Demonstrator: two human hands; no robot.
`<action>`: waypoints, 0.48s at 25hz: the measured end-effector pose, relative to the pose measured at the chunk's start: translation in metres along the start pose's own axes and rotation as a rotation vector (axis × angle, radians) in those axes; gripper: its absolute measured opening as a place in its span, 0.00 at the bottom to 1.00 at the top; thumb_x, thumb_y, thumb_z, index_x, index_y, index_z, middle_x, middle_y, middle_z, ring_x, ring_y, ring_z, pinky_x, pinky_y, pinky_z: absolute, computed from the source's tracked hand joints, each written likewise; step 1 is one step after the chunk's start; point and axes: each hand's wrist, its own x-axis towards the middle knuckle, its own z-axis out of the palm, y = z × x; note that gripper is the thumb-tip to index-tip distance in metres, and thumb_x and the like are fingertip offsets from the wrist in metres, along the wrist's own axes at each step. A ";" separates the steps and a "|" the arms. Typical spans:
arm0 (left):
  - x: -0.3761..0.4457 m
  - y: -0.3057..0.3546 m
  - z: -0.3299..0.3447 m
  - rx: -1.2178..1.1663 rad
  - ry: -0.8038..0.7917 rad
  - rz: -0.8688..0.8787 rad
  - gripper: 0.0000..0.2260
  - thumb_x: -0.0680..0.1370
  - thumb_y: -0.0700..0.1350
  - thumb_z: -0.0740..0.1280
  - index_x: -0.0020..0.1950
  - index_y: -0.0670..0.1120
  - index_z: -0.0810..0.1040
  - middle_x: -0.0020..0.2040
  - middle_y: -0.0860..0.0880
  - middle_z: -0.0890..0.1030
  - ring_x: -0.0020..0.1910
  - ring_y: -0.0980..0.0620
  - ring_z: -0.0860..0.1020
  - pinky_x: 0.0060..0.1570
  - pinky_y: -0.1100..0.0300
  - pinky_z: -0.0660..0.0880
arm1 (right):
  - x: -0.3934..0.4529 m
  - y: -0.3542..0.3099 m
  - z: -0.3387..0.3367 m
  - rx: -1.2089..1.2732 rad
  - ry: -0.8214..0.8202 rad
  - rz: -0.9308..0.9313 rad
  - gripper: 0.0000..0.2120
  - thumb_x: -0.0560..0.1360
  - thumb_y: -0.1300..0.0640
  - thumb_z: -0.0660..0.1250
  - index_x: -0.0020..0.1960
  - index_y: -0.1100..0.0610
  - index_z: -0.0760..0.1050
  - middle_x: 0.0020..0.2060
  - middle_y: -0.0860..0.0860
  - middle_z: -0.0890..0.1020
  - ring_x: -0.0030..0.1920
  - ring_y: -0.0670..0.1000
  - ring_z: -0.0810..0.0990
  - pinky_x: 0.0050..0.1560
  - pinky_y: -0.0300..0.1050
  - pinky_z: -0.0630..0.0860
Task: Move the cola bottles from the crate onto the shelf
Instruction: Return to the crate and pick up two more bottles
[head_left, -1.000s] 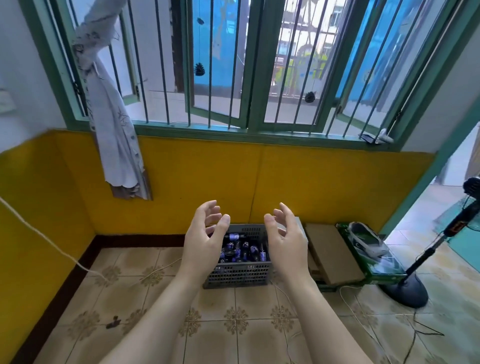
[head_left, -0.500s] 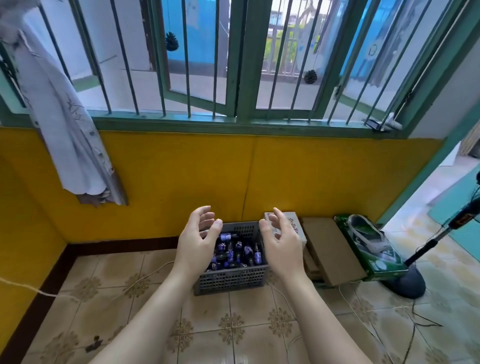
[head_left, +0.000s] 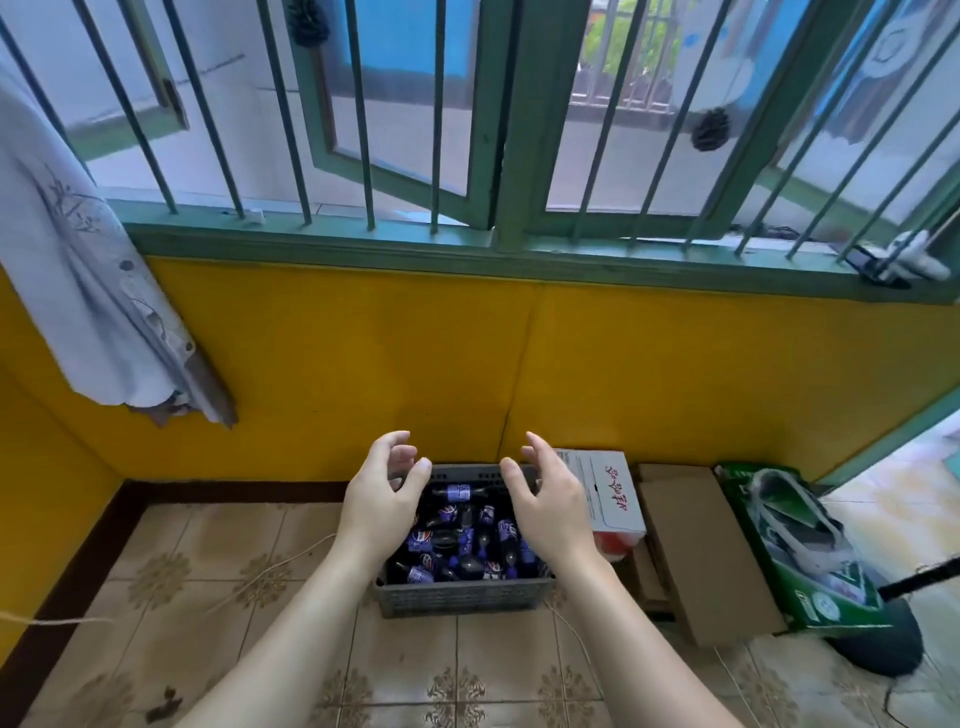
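Left hand (head_left: 382, 506) and right hand (head_left: 550, 506) raised side by side above a grey perforated plastic crate (head_left: 462, 595), fingers loosely curved and spread, palms turned toward each other, grasping nothing and touching nothing. Inside the crate, small dark cola bottles with blue-and-purple labels (head_left: 460, 540), heaped on their sides in a jumble, all within its walls. Crate set on the patterned beige floor tiles (head_left: 218, 566), its back against the yellow-painted wall (head_left: 363, 358). Just right of the crate, a white cardboard box with red lettering (head_left: 605, 491), then a plain brown cardboard carton (head_left: 691, 540), then a green printed box (head_left: 779, 540) with clear plastic wrapping on top. Farther right, the round dark base of a stand (head_left: 878, 644). Thin pale cord (head_left: 249, 577) trailing across the tiles at left. Above the wall, a green-framed window with metal bars (head_left: 498, 124); at far left, a pale grey printed cloth (head_left: 88, 291) hanging from the bars.
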 end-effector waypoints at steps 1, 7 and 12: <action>0.012 -0.005 0.002 0.010 0.000 -0.011 0.17 0.81 0.49 0.66 0.70 0.52 0.71 0.59 0.56 0.78 0.57 0.63 0.75 0.51 0.72 0.69 | 0.010 0.003 0.007 -0.011 -0.027 0.003 0.29 0.82 0.41 0.62 0.79 0.50 0.63 0.71 0.47 0.74 0.71 0.48 0.71 0.70 0.50 0.73; 0.091 -0.056 0.014 0.068 -0.063 -0.112 0.19 0.81 0.51 0.67 0.71 0.51 0.70 0.60 0.55 0.77 0.61 0.55 0.76 0.60 0.58 0.74 | 0.074 0.022 0.053 -0.098 -0.129 0.055 0.29 0.82 0.42 0.62 0.80 0.51 0.62 0.74 0.48 0.73 0.74 0.48 0.69 0.73 0.48 0.69; 0.148 -0.103 0.022 0.153 -0.146 -0.193 0.22 0.80 0.53 0.67 0.73 0.51 0.68 0.63 0.53 0.76 0.63 0.52 0.75 0.64 0.51 0.74 | 0.118 0.039 0.092 -0.181 -0.190 0.100 0.31 0.82 0.41 0.61 0.80 0.51 0.60 0.76 0.47 0.69 0.76 0.48 0.66 0.75 0.47 0.65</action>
